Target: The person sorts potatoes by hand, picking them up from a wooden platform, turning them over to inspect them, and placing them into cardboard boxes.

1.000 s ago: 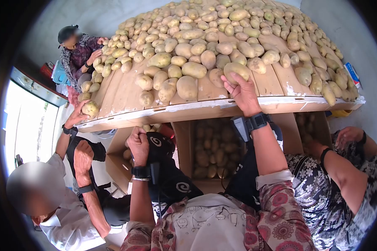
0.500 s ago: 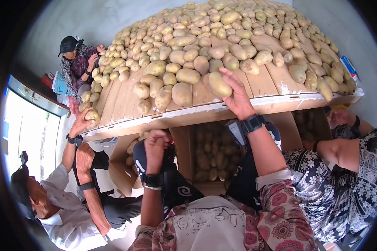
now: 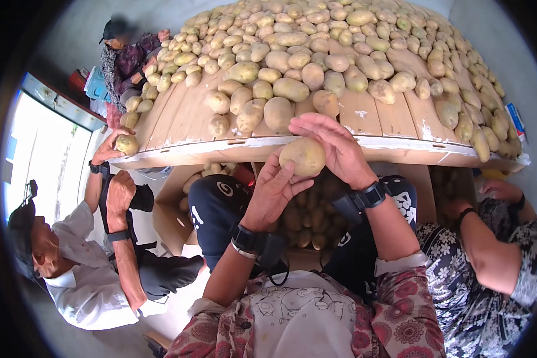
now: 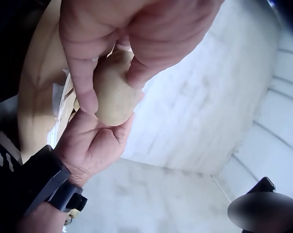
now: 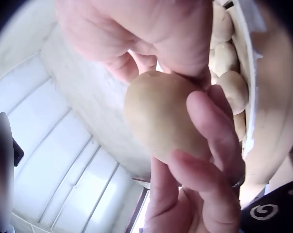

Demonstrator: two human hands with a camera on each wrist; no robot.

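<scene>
In the head view a large smooth potato (image 3: 303,157) is held just in front of the table edge, between my two hands. My left hand (image 3: 269,194) grips it from the lower left, with the thumb across its near face. Beside its right end is my right hand (image 3: 342,154), fingers extended past the potato's far side. The left wrist view shows the potato (image 4: 116,92) between the left thumb and fingers, over the right palm (image 4: 95,145). Left fingertips (image 5: 202,109) press its side in the right wrist view.
Many potatoes (image 3: 289,89) cover the slatted table (image 3: 364,119), which has a white-streaked front edge. Below are cardboard boxes (image 3: 172,230) with potatoes inside. People sit close on my left (image 3: 80,262) and right (image 3: 489,250); another (image 3: 128,59) is at the table's far left.
My right hand has brought the potato from the table back toward me, and its fingers have straightened. My left hand has risen from near my knee and taken hold of the potato.
</scene>
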